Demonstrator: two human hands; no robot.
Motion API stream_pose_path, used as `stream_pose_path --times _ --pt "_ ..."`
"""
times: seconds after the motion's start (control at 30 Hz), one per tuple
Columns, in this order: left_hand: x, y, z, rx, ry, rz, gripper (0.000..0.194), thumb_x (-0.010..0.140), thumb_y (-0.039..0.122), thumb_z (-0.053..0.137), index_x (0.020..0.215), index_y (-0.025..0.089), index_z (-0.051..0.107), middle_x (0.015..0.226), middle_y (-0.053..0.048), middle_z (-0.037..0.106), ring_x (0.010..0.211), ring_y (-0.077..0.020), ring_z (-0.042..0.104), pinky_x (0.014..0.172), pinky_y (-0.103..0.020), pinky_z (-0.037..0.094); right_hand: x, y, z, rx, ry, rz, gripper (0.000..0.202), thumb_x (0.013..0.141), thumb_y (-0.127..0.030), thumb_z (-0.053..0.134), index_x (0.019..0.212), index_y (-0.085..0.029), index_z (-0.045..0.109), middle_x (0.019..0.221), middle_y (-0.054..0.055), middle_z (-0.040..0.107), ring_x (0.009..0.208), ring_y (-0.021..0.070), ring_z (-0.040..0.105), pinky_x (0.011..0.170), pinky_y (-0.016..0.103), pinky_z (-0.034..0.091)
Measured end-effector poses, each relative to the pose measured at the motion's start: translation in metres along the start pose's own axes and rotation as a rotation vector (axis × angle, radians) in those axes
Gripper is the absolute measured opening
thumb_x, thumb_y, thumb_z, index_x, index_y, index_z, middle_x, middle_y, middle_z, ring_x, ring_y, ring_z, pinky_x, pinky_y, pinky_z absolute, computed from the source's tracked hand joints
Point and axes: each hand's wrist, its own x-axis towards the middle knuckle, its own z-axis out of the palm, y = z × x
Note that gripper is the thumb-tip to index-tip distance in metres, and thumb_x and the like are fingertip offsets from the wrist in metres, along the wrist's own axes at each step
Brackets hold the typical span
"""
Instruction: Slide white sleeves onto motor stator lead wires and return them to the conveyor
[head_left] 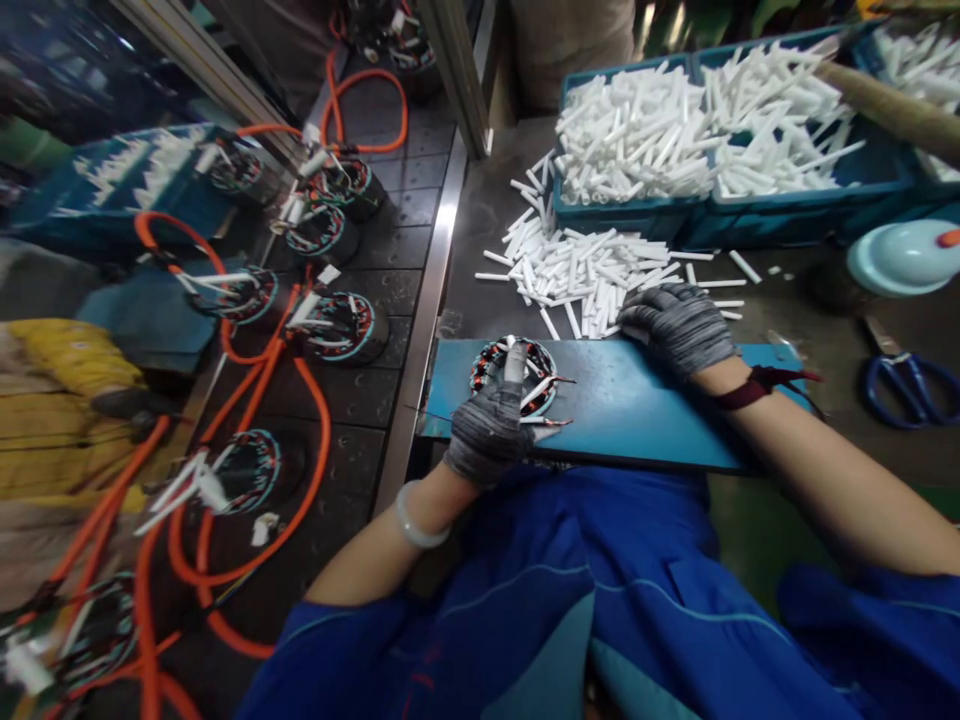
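Note:
A round motor stator (480, 372) with black, orange and pale blue windings sits on a blue board (622, 400) before me. My left hand (487, 430), in a grey knit glove, is closed over its near side, gripping lead wires with white sleeves on them. Bare copper ends of the leads (559, 422) point right. My right hand (679, 328), gloved alike, reaches to the near right edge of a pile of short white tubes (592, 265). Its fingers are bent together among the tubes; what lies between the fingertips is hidden.
Blue bins (630, 215) of white tubes stand behind the pile. Blue-handled scissors (907, 385) and a pale blue-lidded container (904, 258) are at right. On the left, a conveyor (409, 290) carries several stators with orange cables (319, 400). A co-worker's yellow sleeve (71, 370) shows far left.

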Motion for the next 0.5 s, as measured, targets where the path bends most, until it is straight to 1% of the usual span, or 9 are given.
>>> stream_pose_path --times 0.07,0.1,0.13,0.2,0.27,0.33,0.4,0.43,0.5 --pt "-0.011 -0.006 -0.008 -0.111 0.073 0.042 0.109 0.082 0.053 0.079 0.162 0.008 0.019 0.123 -0.020 0.073 0.104 -0.0300 0.074 0.089 -0.036 0.060 -0.008 0.001 -0.005 0.042 0.045 0.048 0.036 0.103 -0.039 0.047 0.118 -0.022 0.075 0.122 0.012 0.072 0.108 0.0299 0.061 0.094 0.045 0.046" --pt "-0.019 -0.010 -0.012 -0.155 0.111 0.072 0.104 0.084 0.047 0.079 0.162 0.012 0.020 0.129 -0.020 0.070 0.112 -0.0300 0.072 0.094 -0.037 0.060 -0.013 0.001 -0.008 0.056 0.090 0.101 0.037 0.102 -0.041 0.048 0.119 -0.020 0.074 0.121 0.013 0.072 0.108 0.0309 0.061 0.095 0.046 0.046" --pt "-0.028 -0.014 -0.016 -0.177 0.138 0.096 0.096 0.086 0.041 0.077 0.161 0.015 0.024 0.132 -0.019 0.068 0.118 -0.0299 0.070 0.098 -0.039 0.058 -0.019 0.001 -0.011 0.061 0.141 0.164 0.039 0.101 -0.044 0.049 0.118 -0.019 0.074 0.120 0.015 0.072 0.109 0.0324 0.061 0.096 0.048 0.045" --pt "-0.044 -0.020 -0.021 -0.164 0.155 0.114 0.073 0.090 0.030 0.073 0.154 0.022 0.039 0.132 -0.016 0.068 0.122 -0.0288 0.068 0.102 -0.041 0.057 -0.029 0.000 -0.015 0.047 0.221 0.288 0.039 0.097 -0.049 0.055 0.108 -0.017 0.076 0.119 0.019 0.070 0.112 0.0363 0.059 0.098 0.054 0.044" --pt "-0.053 -0.022 -0.022 -0.079 0.128 0.092 0.050 0.094 0.024 0.069 0.142 0.024 0.055 0.128 -0.014 0.072 0.112 -0.0265 0.073 0.094 -0.038 0.061 -0.035 -0.001 -0.017 0.037 0.215 0.375 0.036 0.094 -0.048 0.059 0.101 -0.016 0.075 0.118 0.020 0.069 0.116 0.0401 0.056 0.100 0.060 0.042" --pt "-0.051 -0.022 -0.020 0.013 0.079 0.053 0.036 0.097 0.027 0.065 0.133 0.023 0.064 0.123 -0.013 0.075 0.096 -0.0250 0.077 0.080 -0.034 0.063 -0.036 -0.004 -0.018 0.050 0.150 0.443 0.032 0.093 -0.042 0.059 0.101 -0.014 0.073 0.119 0.021 0.068 0.119 0.0425 0.055 0.101 0.064 0.041" --pt "-0.042 -0.022 -0.017 0.058 0.032 0.025 0.032 0.099 0.030 0.061 0.129 0.022 0.068 0.120 -0.012 0.076 0.088 -0.0247 0.079 0.072 -0.032 0.063 -0.033 -0.009 -0.022 0.073 0.114 0.509 0.028 0.091 -0.037 0.059 0.100 -0.013 0.072 0.120 0.022 0.068 0.121 0.0434 0.056 0.103 0.065 0.042" --pt "-0.036 -0.023 -0.016 0.054 0.008 0.027 0.032 0.100 0.031 0.060 0.130 0.022 0.069 0.119 -0.012 0.077 0.089 -0.0249 0.079 0.072 -0.032 0.063 -0.033 -0.013 -0.025 0.094 0.134 0.537 0.027 0.090 -0.036 0.061 0.098 -0.014 0.072 0.119 0.022 0.068 0.119 0.0432 0.057 0.103 0.064 0.043" --pt "-0.026 -0.025 -0.016 0.011 -0.044 0.051 0.034 0.101 0.030 0.058 0.132 0.021 0.068 0.119 -0.011 0.077 0.098 -0.0249 0.078 0.078 -0.031 0.063 -0.035 -0.026 -0.031 0.228 0.240 0.558 0.026 0.087 -0.038 0.064 0.098 -0.016 0.072 0.110 0.019 0.071 0.109 0.0391 0.064 0.098 0.061 0.049"
